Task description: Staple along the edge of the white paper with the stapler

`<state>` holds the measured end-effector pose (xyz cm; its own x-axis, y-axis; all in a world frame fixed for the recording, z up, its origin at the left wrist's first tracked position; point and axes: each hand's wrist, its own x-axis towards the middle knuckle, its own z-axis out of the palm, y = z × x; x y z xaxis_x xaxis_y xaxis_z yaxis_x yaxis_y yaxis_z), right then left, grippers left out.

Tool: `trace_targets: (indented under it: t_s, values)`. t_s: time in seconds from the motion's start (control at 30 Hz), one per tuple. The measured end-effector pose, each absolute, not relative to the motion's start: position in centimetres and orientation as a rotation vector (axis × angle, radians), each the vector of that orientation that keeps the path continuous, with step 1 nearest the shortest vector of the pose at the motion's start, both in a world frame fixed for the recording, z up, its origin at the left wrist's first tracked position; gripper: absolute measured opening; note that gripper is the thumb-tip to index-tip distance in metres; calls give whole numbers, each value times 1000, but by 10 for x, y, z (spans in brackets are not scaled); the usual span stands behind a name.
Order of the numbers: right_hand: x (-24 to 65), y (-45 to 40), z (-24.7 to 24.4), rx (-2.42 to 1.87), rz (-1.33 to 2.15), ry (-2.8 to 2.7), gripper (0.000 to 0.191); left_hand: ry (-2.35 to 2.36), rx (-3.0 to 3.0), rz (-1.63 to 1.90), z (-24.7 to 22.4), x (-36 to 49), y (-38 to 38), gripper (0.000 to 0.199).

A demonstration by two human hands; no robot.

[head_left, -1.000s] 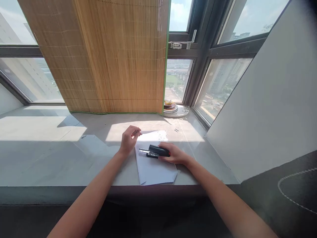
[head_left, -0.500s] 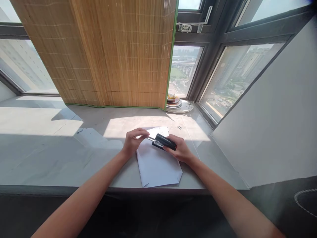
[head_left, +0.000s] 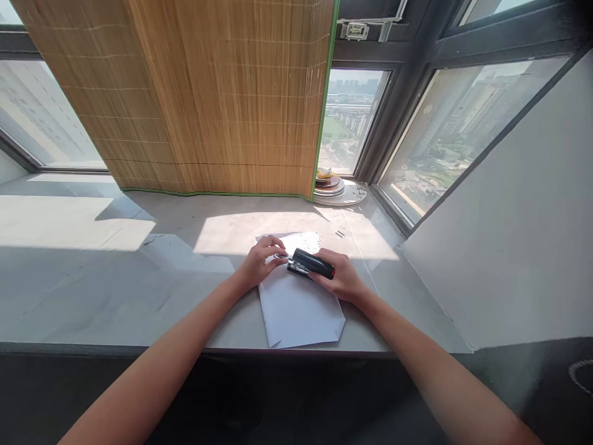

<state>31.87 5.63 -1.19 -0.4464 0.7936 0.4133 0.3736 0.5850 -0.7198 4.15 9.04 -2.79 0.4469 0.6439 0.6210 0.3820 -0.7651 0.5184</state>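
A black stapler (head_left: 313,262) lies in my right hand (head_left: 343,275), its fingers wrapped round the rear end over the white paper (head_left: 301,315). The stapler's jaws are parted, and bright metal shows between them. With thumb and fingers my left hand (head_left: 259,264) pinches a thin metal rod (head_left: 280,256) at the stapler's front end. Whether the rod is still joined to the stapler inside is too small to tell. Two small staple strips (head_left: 340,233) rest on the ledge beyond my right hand. The paper lies flat beneath both hands, with one folded-looking near corner.
A bamboo blind (head_left: 222,105) hangs down to the back of the window ledge (head_left: 115,296). Stacked plates (head_left: 330,186) stand in the far right corner on a round white board (head_left: 356,193). A white wall (head_left: 500,235) bounds the right side.
My left fingers have closed in on the stapler's front end, with the rod now less extended between them. My right hand still holds the stapler. The view has tilted slightly.
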Motion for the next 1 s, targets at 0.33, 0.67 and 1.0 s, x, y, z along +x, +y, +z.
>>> trace_targets:
  t_s: [0.33, 0.67, 1.0]
  values:
    - [319, 56, -12, -912, 706, -2095, 15, 817, 2282, 1054, -27, 42, 94, 5]
    - [319, 56, -11, -897, 742, -2093, 18, 830, 2314, 1023, -21, 40, 92, 8]
    - [327, 64, -9, -900, 838, -1947, 17, 785, 2424, 1142, -22, 39, 90, 18]
